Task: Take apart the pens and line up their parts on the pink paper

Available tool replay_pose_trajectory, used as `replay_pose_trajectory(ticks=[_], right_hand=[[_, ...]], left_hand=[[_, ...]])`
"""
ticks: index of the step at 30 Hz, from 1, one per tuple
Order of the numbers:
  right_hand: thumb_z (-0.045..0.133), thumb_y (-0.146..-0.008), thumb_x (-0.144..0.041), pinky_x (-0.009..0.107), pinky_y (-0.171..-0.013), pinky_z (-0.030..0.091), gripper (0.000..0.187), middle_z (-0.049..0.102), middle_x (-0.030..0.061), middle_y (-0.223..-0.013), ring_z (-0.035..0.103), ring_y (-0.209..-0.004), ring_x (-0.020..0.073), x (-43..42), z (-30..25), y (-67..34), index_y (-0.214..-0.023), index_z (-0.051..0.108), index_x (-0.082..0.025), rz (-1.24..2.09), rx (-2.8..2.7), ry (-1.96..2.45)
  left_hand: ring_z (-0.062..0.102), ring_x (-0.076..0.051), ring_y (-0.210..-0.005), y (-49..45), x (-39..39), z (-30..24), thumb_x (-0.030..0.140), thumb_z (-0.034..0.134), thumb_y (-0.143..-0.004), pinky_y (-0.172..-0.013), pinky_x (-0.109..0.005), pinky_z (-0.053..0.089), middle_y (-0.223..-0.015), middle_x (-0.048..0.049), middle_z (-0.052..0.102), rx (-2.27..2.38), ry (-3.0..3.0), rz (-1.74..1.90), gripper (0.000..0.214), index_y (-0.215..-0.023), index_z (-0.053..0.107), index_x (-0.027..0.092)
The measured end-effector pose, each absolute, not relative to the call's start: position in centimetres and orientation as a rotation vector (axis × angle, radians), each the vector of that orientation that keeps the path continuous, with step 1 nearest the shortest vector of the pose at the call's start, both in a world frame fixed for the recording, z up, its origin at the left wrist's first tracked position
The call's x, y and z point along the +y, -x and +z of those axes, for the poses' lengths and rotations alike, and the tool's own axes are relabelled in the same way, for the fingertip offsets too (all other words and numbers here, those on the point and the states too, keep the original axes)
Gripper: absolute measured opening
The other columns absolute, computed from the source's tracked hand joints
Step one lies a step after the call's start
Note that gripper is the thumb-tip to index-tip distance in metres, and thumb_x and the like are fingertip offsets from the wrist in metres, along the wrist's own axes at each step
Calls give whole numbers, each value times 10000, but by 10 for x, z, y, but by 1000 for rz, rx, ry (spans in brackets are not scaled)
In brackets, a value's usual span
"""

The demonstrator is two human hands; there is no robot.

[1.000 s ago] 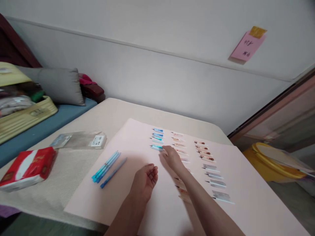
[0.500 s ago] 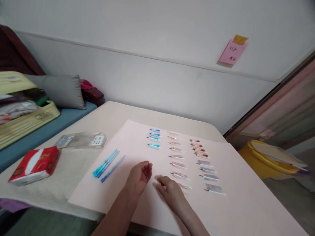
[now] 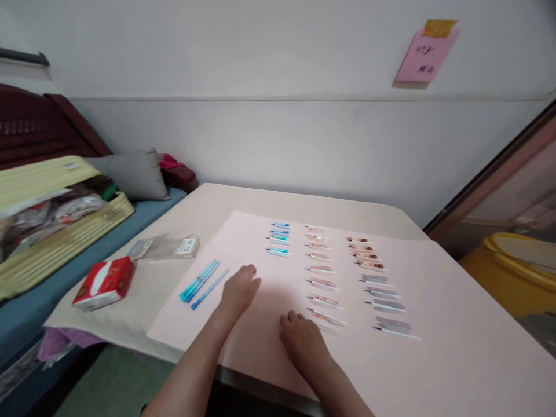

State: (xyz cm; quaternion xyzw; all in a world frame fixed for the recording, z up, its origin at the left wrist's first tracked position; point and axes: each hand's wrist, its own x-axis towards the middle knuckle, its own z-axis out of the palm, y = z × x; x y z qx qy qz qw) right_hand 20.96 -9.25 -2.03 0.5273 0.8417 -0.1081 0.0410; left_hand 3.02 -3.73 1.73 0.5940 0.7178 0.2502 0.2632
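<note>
My left hand is held over the pink sheet, its thumb apart from the lightly bent fingers and nothing seen in it. Just left of it lie several slim blue pens, one set apart from the bunch. My right hand rests palm down on the sheet, fingers loosely spread, left of a column of pink pen parts. Blue pen parts lie farther back, dark-tipped stems beside coloured pieces. Brown pen parts and grey pen parts form the rightmost column.
A clear plastic packet and a red-and-white tissue pack lie on the table's cloth at left. Beyond are an open yellow case and a grey cushion. A yellow bucket stands at right; a white wall closes the back.
My hands have moved apart. The left has turned palm down and moved left towards the blue pens; the right has lowered onto the sheet and its fingers have loosened. The view has shifted.
</note>
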Motion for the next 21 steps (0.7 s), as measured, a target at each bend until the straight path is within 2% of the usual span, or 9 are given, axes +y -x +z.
replay_pose_trajectory(ticks=[1, 4, 7, 10, 15, 21], right_hand=[[408, -801, -82, 333, -681, 418, 251, 603, 120, -942, 578, -869, 246, -92, -20, -210, -945, 600, -155, -338, 2579, -1614], [415, -797, -84, 347, -680, 425, 246, 602, 117, -942, 574, -867, 252, -91, -19, -213, -942, 602, -153, -354, 2585, -1609], [424, -789, -76, 347, -683, 427, 249, 601, 119, -937, 571, -865, 246, -91, -19, -214, -950, 600, -150, -356, 2605, -1614], [436, -789, -85, 354, -679, 429, 234, 599, 124, -925, 573, -845, 244, -92, -19, -214, -948, 596, -145, -348, 2620, -1630], [469, -757, -84, 359, -658, 431, 207, 597, 137, -892, 577, -806, 243, -94, -22, -214, -919, 591, -124, -334, 2649, -1635], [454, -750, -69, 370, -629, 435, 211, 595, 143, -859, 580, -774, 245, -95, -23, -214, -900, 595, -115, -273, 2694, -1669]], left_hand=[[525, -294, -1018, -21, -36, 18, 296, 487, -771, -845, -400, 362, -1059, -152, 598, 2011, -1642, 623, 245, -942, 597, 160], [520, -383, -1010, 9, -32, 19, 309, 413, -804, -820, -482, 348, -1048, -243, 576, 2189, -1661, 436, 313, -949, 588, 94], [551, -358, -984, 32, -29, 13, 341, 375, -822, -791, -465, 375, -1045, -216, 596, 2315, -1653, 220, 362, -1050, 556, 125], [581, -334, -951, 44, -25, 2, 362, 349, -831, -765, -436, 392, -1030, -193, 620, 2351, -1655, -26, 349, -1010, 571, 158], [570, -372, -963, 51, -16, -10, 409, 498, -739, -793, -468, 370, -976, -198, 643, 2298, -1591, 205, 261, -800, 599, 176], [562, -379, -962, 48, -13, -2, 310, 593, -637, -809, -505, 359, -804, -160, 653, 2255, -1437, 321, 134, -588, 530, 202]])
